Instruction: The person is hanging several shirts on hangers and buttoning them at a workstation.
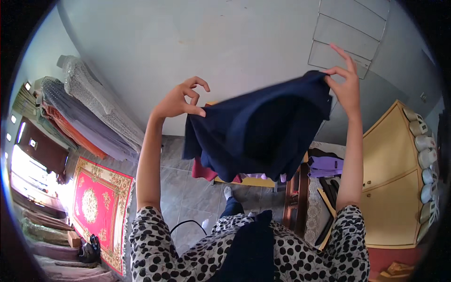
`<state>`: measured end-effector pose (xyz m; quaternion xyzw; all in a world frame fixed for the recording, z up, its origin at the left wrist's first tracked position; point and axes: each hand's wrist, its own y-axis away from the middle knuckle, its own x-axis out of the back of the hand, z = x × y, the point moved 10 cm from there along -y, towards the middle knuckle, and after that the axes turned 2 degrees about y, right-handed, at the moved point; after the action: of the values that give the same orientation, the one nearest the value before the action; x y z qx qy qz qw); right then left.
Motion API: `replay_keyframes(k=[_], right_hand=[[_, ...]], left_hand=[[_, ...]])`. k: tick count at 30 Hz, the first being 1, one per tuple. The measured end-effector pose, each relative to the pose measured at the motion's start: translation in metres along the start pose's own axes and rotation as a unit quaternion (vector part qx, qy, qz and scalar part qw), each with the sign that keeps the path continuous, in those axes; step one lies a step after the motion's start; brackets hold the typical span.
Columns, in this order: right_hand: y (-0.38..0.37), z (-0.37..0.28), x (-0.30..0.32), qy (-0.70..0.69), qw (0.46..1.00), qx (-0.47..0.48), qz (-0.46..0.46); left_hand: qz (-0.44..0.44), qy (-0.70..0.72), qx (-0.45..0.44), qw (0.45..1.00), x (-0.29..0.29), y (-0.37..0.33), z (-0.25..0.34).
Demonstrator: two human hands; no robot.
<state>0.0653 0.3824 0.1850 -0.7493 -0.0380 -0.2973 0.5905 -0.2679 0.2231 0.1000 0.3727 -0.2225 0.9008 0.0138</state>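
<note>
A dark navy cloth (228,129) is stretched out in the air between my two raised hands, its lower part hanging in folds. A darker rounded hollow shows in its middle. My left hand (184,99) has its thumb on the cloth's upper left corner, with the other fingers curled loosely above. At the upper right corner, my right hand (346,82) pinches the cloth between thumb and fingers, other fingers pointing up. The right corner hangs higher than the left. Behind the cloth, a yellow surface (252,181) with maroon fabric (203,170) and lilac pieces is mostly hidden.
Long gowns (89,98) hang along the left wall, near a red patterned rug (91,202). To the right stands a yellow cabinet (390,183) with white pots on its side. A purple folded cloth (325,165) lies near it. A wire rack (347,35) hangs on the wall.
</note>
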Motion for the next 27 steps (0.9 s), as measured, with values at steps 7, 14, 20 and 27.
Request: replay_keyframes(k=[7, 14, 20, 27], right_hand=[[-0.005, -0.001, 0.030, -0.052, 0.998, -0.015, 0.031], [0.006, -0.027, 0.063, -0.051, 0.992, 0.031, -0.110], [0.008, -0.021, 0.074, -0.126, 0.978, 0.033, -0.166], [0.020, 0.044, -0.035, -0.029, 0.976, -0.041, -0.212]], left_hand=[[0.169, -0.186, -0.020, 0.968, 0.059, -0.015, 0.036], [0.054, -0.099, -0.107, 0.988, 0.049, 0.005, 0.098], [0.017, -0.122, -0.126, 0.984, 0.044, 0.003, 0.112], [0.063, -0.274, 0.016, 0.960, 0.022, -0.052, -0.008]])
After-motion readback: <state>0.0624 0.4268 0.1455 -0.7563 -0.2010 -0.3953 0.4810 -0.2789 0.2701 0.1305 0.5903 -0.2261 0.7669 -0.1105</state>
